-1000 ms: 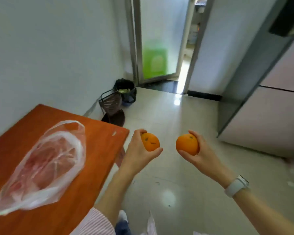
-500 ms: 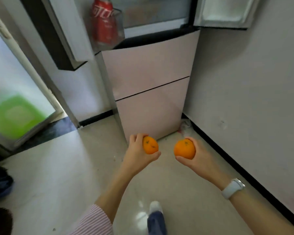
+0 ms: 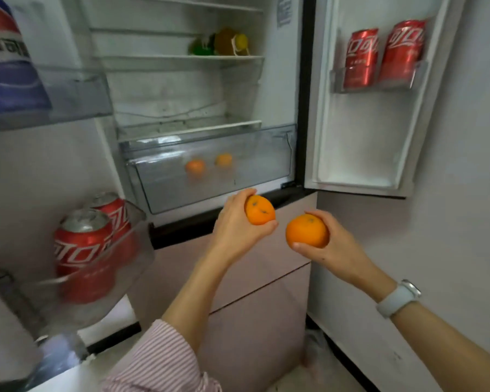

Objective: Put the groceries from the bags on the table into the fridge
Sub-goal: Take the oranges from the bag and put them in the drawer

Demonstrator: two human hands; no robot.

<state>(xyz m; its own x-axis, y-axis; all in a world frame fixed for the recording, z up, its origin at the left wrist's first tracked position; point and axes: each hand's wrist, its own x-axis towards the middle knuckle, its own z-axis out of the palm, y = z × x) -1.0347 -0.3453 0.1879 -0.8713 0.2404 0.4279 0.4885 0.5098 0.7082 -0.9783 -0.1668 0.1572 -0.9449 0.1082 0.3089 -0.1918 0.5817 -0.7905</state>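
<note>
My left hand [image 3: 236, 226] grips a small orange [image 3: 259, 209] just below the front of the open fridge [image 3: 275, 89]. To its right, my right hand [image 3: 333, 246] holds a second, rounder orange [image 3: 307, 230]. The two fruits are close together but apart. Above them the clear crisper drawer [image 3: 266, 165] stands pulled out, with two oranges [image 3: 195, 167] lying inside. Both fridge doors are swung open. The table and bags are out of view.
The left door's bin [image 3: 119, 267] holds two red cans [image 3: 81, 250] close to my left arm. The right door shelf [image 3: 378, 80] carries two more red cans. Bottles [image 3: 221, 42] lie on an upper shelf. Pink lower drawers [image 3: 252, 292] are closed.
The view turned from the table and doorway to the fridge and rose to its open compartment. Both hands kept their oranges and moved up toward the crisper drawer.
</note>
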